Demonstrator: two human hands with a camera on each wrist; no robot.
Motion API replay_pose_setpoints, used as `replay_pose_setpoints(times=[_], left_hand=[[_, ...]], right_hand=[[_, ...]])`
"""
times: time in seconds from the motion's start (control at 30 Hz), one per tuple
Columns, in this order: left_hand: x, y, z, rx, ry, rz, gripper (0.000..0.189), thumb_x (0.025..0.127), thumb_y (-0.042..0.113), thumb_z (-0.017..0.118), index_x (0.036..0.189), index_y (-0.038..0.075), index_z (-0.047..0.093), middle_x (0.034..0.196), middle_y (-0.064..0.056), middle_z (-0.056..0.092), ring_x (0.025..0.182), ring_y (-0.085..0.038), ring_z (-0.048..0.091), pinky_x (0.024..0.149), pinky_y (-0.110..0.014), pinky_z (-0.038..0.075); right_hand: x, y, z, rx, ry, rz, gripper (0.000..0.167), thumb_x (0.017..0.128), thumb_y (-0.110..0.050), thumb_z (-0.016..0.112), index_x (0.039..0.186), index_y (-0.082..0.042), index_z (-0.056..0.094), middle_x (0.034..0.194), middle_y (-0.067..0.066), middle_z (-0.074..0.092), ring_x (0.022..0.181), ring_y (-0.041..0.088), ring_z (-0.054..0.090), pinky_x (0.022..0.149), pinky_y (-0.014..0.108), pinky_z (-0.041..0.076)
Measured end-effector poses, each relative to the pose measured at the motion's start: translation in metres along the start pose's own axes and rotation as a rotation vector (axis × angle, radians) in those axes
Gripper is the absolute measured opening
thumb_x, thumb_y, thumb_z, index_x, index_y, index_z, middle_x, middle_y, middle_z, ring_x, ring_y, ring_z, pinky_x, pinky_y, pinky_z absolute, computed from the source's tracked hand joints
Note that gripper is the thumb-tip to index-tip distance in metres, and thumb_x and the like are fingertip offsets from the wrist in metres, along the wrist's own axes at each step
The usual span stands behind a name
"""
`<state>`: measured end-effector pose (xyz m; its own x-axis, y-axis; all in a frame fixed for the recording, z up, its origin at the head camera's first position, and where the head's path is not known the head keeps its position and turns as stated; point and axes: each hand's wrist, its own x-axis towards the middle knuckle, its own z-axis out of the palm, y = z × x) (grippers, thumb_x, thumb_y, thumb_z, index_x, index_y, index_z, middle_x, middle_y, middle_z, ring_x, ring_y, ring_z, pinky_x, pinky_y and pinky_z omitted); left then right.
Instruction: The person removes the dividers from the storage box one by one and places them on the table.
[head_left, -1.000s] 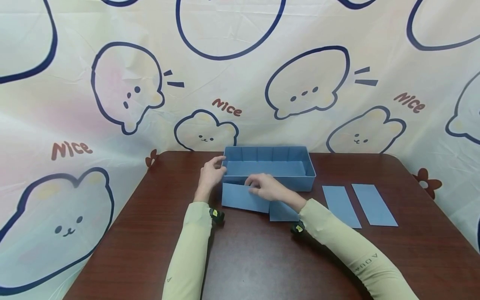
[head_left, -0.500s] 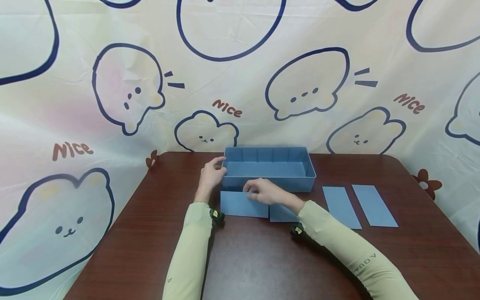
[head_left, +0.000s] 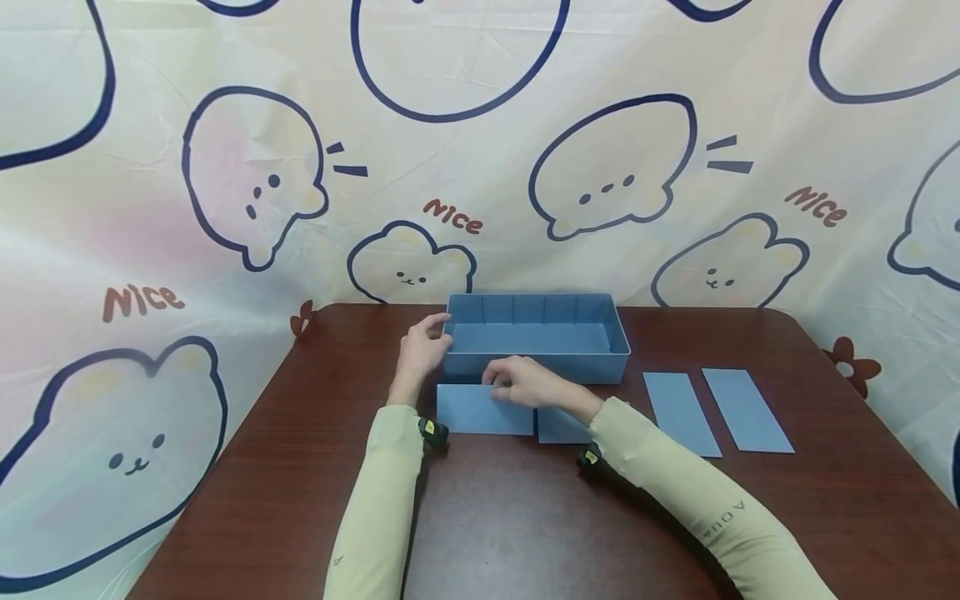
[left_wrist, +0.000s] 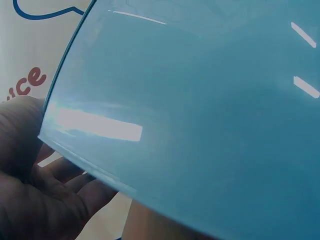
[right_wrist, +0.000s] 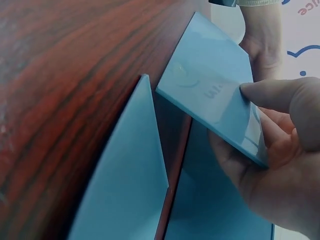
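Observation:
An open-topped blue rectangular box [head_left: 536,367] stands at the far side of the table. My left hand [head_left: 422,354] is at its left end, fingertips right at the rim. In the left wrist view, a blue panel in front hides part of the left hand [left_wrist: 55,195]. My right hand [head_left: 532,383] pinches that thin blue rectangular panel [head_left: 480,410] by its upper edge, just in front of the box. In the right wrist view, the thumb lies on one face of the panel [right_wrist: 210,80] and the fingers behind it. A second blue panel [head_left: 562,427] lies partly under the right forearm.
Two more blue panels [head_left: 682,412] [head_left: 748,408] lie flat on the brown table [head_left: 510,525], right of the box. A cartoon-print cloth [head_left: 510,167] hangs behind and around the table. Dark wrist cameras [head_left: 433,435] sit on both sleeves.
The panel in my right hand has come down and toward me, away from the box front, and shifted slightly left. The right hand moved with it. My left hand has stayed at the box.

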<state>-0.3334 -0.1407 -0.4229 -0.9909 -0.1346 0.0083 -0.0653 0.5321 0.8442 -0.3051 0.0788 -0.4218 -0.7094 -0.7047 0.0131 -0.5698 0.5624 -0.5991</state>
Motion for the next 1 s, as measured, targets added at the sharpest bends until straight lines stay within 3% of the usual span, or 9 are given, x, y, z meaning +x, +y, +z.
replay_pose_setpoints(times=[0.3, 0.73, 1.0], left_hand=[[0.0, 0.0, 0.0, 0.005, -0.011, 0.003, 0.045, 0.094, 0.022, 0.054, 0.139, 0.03, 0.053, 0.138, -0.013, 0.058, 0.116, -0.032, 0.06, 0.082, -0.041, 0.052], [0.002, 0.002, -0.001, 0.005, 0.0, 0.005, 0.045, 0.094, 0.022, 0.055, 0.138, 0.03, 0.054, 0.14, -0.013, 0.057, 0.125, -0.035, 0.056, 0.095, -0.052, 0.051], [0.001, 0.001, 0.0, 0.004, -0.009, 0.0, 0.046, 0.094, 0.021, 0.055, 0.139, 0.029, 0.054, 0.141, -0.013, 0.056, 0.126, -0.035, 0.055, 0.096, -0.052, 0.051]], right_hand=[[0.005, -0.002, 0.002, -0.014, -0.016, 0.049, 0.019, 0.089, -0.016, 0.069, 0.109, -0.015, 0.069, 0.105, 0.001, 0.071, 0.091, 0.012, 0.066, 0.077, 0.032, 0.055], [0.011, -0.008, 0.003, -0.072, -0.077, 0.123, 0.021, 0.089, -0.019, 0.072, 0.109, -0.016, 0.069, 0.104, 0.001, 0.071, 0.093, 0.013, 0.067, 0.078, 0.032, 0.055], [0.013, -0.009, 0.009, -0.11, -0.118, 0.13, 0.024, 0.089, -0.022, 0.071, 0.112, -0.014, 0.07, 0.103, 0.002, 0.071, 0.091, 0.012, 0.065, 0.077, 0.031, 0.054]])
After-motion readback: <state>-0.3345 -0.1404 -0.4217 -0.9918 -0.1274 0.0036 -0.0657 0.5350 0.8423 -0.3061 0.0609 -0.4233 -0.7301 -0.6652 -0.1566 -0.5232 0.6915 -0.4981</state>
